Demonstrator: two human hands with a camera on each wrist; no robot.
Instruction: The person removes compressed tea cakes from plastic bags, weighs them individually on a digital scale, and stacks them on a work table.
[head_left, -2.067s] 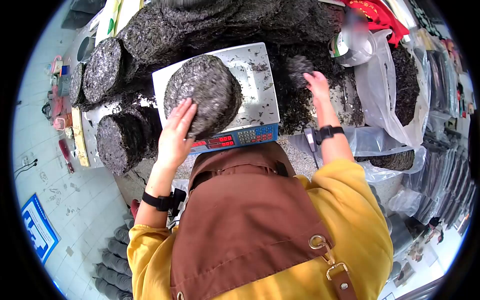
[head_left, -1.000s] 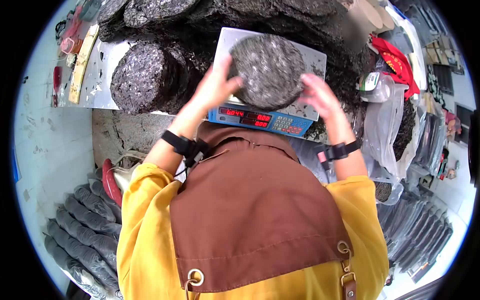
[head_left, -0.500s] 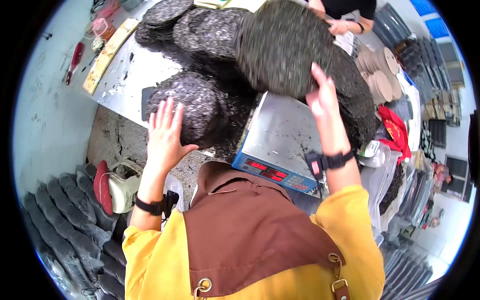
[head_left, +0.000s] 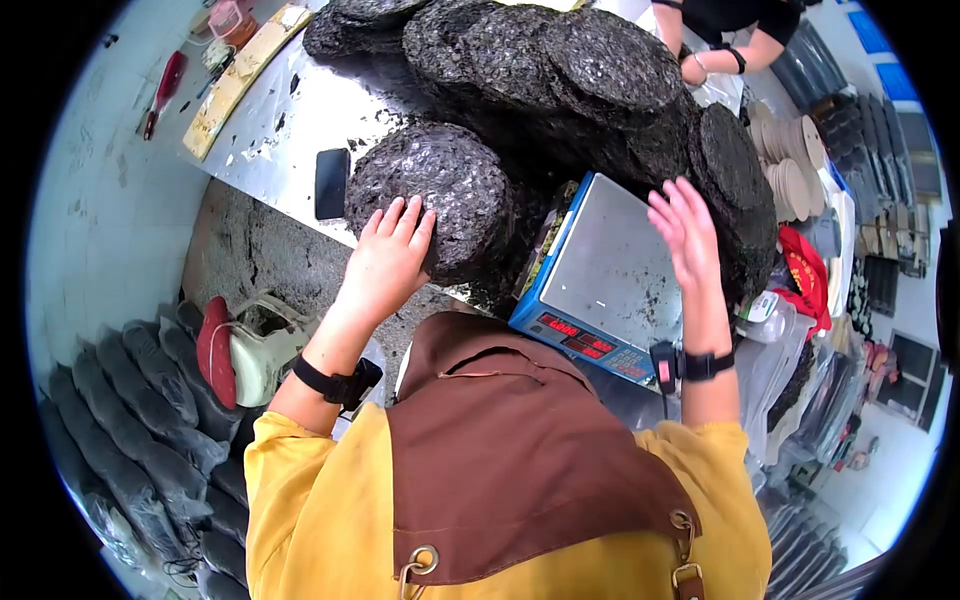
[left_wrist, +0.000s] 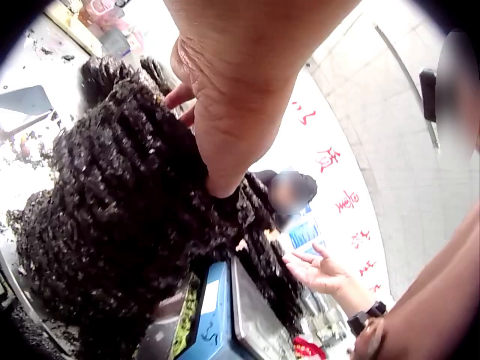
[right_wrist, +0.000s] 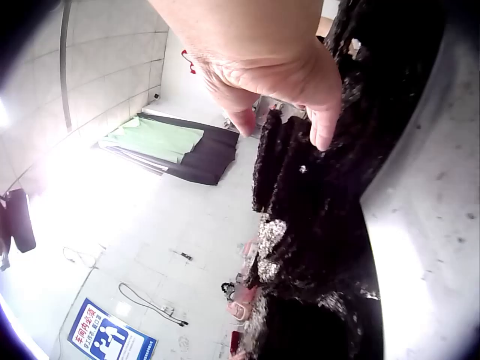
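Observation:
My left hand (head_left: 392, 255) rests with straight fingers on a stack of dark, flaky dried seaweed discs (head_left: 430, 180) at the table's front. In the left wrist view, the stack's layered side (left_wrist: 112, 195) shows below this hand. My right hand (head_left: 690, 235) is raised by the right side of the blue-framed scale (head_left: 610, 270), its fingers apart and holding nothing. Bits of seaweed lie on the scale's metal plate, and red digits glow on its front. Behind it, overlapping piles of seaweed discs (head_left: 610, 65) lean together; the right wrist view shows their dark edges (right_wrist: 322, 202) past my fingers.
A black phone (head_left: 332, 183) lies left of the stack, on the metal table (head_left: 290, 165). A yellowish wooden board (head_left: 240, 85) runs along its left edge. Another person's arm (head_left: 755, 55) reaches in at the back. Plastic bags (head_left: 775, 370) and a red cloth (head_left: 803, 275) are at right.
The seaweed disc has gone from the scale to the back pile, carried and let go by my right hand. My left hand has moved from the scale onto the front stack.

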